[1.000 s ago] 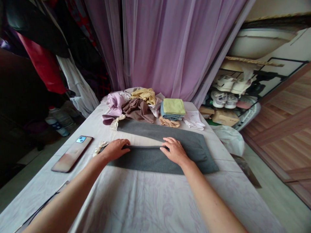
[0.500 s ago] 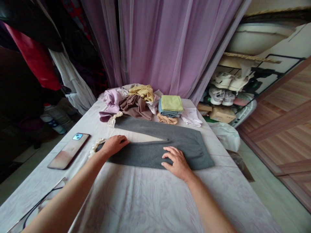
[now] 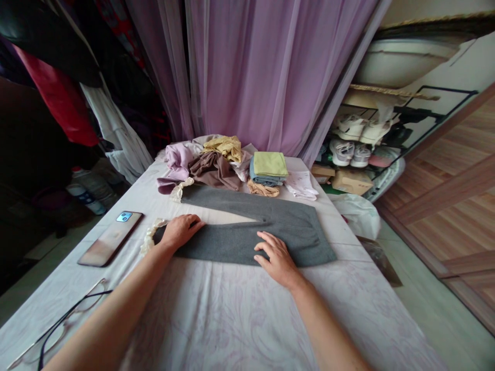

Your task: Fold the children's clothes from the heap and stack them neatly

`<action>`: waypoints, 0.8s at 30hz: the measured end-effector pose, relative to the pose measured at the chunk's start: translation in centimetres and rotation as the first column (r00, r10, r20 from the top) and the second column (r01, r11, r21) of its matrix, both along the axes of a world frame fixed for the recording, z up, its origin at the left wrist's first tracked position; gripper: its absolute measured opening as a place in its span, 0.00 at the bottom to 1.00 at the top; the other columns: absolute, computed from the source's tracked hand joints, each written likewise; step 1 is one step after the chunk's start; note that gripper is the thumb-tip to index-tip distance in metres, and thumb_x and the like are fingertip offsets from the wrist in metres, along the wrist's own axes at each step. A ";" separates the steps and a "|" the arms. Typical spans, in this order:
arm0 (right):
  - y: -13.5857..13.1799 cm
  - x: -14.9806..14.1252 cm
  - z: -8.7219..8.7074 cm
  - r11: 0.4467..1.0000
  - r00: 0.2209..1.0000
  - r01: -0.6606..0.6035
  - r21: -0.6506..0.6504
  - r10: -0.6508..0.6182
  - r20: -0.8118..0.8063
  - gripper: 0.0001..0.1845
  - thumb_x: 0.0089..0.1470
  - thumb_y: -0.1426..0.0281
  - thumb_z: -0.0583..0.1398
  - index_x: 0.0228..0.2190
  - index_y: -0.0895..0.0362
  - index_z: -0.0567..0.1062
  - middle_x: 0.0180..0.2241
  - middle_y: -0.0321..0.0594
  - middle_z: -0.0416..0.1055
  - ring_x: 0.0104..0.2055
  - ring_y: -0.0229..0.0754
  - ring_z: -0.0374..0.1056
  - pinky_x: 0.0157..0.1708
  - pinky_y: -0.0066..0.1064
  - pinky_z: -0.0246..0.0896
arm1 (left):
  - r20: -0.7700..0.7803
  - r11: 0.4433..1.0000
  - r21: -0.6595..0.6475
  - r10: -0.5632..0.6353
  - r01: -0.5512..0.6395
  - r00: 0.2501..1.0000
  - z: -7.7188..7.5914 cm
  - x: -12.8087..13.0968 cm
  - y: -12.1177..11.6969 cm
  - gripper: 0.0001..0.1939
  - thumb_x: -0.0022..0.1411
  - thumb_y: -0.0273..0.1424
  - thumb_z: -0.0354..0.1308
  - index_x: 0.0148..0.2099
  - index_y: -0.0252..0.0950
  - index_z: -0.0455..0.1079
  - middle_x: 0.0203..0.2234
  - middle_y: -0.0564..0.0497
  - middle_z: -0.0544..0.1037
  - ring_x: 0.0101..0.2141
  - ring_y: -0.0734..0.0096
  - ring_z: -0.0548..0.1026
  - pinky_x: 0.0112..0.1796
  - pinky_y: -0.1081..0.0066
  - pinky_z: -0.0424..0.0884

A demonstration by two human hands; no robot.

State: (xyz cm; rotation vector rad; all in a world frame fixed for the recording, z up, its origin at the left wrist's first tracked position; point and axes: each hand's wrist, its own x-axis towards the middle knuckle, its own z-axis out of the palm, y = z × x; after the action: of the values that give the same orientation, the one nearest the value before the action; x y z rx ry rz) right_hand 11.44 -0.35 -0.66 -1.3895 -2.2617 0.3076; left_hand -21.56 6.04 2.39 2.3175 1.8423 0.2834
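A pair of grey trousers (image 3: 228, 245) lies flat across the table, with the waist to the right and two legs stretched to the left. Cream lace trims the leg ends. My left hand (image 3: 181, 231) rests palm down on the nearer leg, close to its lace cuff, with the fingers stretched along the upper edge. On the same leg, nearer the waist, lies my right hand (image 3: 275, 257), its fingers apart and slightly bent. Neither hand grips the cloth.
At the left are a phone (image 3: 112, 239) and a pair of glasses (image 3: 62, 322). Rumpled clothes (image 3: 214, 172) lie at the back, beside a folded pile topped by a green cloth (image 3: 269, 164). A purple curtain (image 3: 247, 72) hangs behind; shoes (image 3: 348, 152) stand on a rack at right.
The view has shifted slightly, and more of the glasses shows beside my left forearm. Both hands stay in nearly the same places on the trousers.
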 end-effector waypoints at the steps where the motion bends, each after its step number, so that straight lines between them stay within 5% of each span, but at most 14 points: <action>1: 0.1 -0.1 0.2 1.000 1.000 -0.011 -0.007 0.011 0.010 0.03 0.55 0.72 0.60 0.33 0.54 0.74 0.57 0.46 0.68 0.61 0.49 0.59 0.57 0.47 0.55 | 0.002 1.000 0.001 0.005 -0.005 1.000 -0.1 0.0 0.0 0.23 0.67 0.49 0.43 0.38 0.40 0.72 0.35 0.47 0.80 0.37 0.60 0.77 0.37 0.68 0.69; 15: -1.2 0.3 -0.3 0.996 0.992 -0.029 0.082 0.039 -0.120 0.06 0.57 0.73 0.57 0.29 0.54 0.72 0.49 0.44 0.73 0.59 0.48 0.62 0.56 0.45 0.56 | -0.076 0.999 -0.026 0.020 -0.022 0.997 0.4 -0.1 -0.2 0.26 0.67 0.51 0.38 0.39 0.40 0.72 0.34 0.47 0.80 0.37 0.60 0.78 0.34 0.68 0.67; 24: -1.2 0.2 1.6 0.996 0.998 -0.064 -0.057 0.063 -0.009 0.05 0.55 0.73 0.58 0.27 0.54 0.71 0.48 0.41 0.74 0.53 0.44 0.66 0.54 0.42 0.54 | -0.175 0.993 -0.088 0.060 -0.077 0.983 1.7 -0.8 -1.0 0.27 0.62 0.57 0.44 0.35 0.40 0.72 0.29 0.47 0.79 0.33 0.57 0.77 0.32 0.66 0.67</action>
State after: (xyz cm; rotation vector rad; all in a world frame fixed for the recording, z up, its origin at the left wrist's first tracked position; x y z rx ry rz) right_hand 11.68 -1.54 0.97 -1.3444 -2.3114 0.4000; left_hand -22.37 5.02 4.04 2.2819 1.9709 0.0038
